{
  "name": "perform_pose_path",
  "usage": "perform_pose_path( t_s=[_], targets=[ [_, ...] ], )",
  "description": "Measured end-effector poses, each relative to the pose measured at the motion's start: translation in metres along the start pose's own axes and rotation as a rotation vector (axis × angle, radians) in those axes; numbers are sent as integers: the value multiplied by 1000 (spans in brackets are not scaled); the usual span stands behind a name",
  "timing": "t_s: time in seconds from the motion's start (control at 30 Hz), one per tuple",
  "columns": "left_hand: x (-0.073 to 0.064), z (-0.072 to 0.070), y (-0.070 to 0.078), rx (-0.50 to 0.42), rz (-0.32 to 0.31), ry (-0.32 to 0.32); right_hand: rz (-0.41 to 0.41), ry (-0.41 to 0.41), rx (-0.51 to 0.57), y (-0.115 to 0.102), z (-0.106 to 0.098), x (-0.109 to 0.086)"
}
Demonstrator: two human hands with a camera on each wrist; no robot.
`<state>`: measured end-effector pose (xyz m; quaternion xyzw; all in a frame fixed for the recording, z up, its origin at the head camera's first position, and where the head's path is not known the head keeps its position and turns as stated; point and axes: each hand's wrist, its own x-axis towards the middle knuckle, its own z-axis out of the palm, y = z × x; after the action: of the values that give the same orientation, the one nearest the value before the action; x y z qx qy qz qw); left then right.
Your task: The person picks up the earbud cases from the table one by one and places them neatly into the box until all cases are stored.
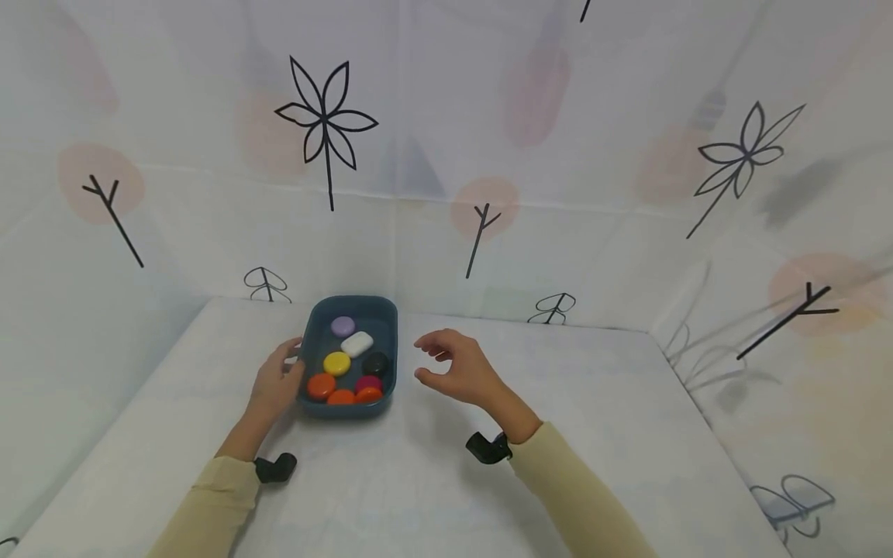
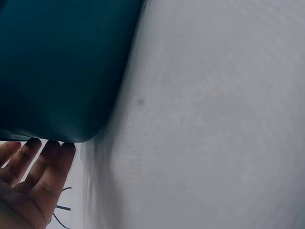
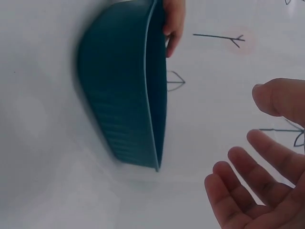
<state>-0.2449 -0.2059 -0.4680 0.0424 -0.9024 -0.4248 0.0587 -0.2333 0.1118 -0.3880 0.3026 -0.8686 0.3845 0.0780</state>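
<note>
Dark teal tray with rounded corners and a glossy finish (image 1: pixel 352 413), set on the white-covered desk (image 1: pixel 628 387) toward its far edge, left of centre.

Contents: smooth, rounded pieces. Farthest, a lilac round piece (image 1: pixel 343 326); just nearer, a white oblong piece (image 1: pixel 357 344). Mid-tray, a yellow round piece (image 1: pixel 337 363) on the left and a black round piece (image 1: pixel 375 363) on the right. Near end crowded: a red-orange round piece (image 1: pixel 322 386) at left, an orange piece (image 1: pixel 341 397) beside it, then a magenta piece (image 1: pixel 367 383) partly covered by another orange piece (image 1: pixel 369 395).

Left hand (image 1: pixel 275 381): at the tray's left wall, fingers fairly straight, fingertips touching the outside in the left wrist view. Right hand (image 1: pixel 462 368): well apart from the tray's right side, raised, fingers lightly bent, thumb spread away from them.

Both arms in pale yellow-beige sleeves (image 1: pixel 579 496); a black device at each wrist, the right one (image 1: pixel 488 449) hanging below the cuff. Behind: white fabric backdrop (image 1: pixel 432 93) with black line flowers and soft pink blots.
</note>
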Motion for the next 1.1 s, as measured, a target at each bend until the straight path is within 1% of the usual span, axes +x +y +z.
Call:
perform_pose_path(
  t_s=[0.23,0.4,0.53,0.7,0.87,1.0,1.1],
  targets=[
    [-3,0,-1,-1,-21,-21,-11,-65,4,-3,11,10],
    [-2,-2,-1,-13,-3,-41,-40,-155,21,-6,21,21],
    [-1,-3,-3,-26,6,-49,-45,-231,4,-9,30,30],
    [0,-2,-4,-40,2,-52,-7,-320,-12,-12,40,41],
    [1,0,-3,-32,-8,-44,16,-412,9,-13,49,51],
    [2,2,-4,-28,-7,-38,-3,-471,10,-12,57,57],
    [3,1,-5,-29,-4,-41,-29,-504,-20,-10,63,62]
  ],
)
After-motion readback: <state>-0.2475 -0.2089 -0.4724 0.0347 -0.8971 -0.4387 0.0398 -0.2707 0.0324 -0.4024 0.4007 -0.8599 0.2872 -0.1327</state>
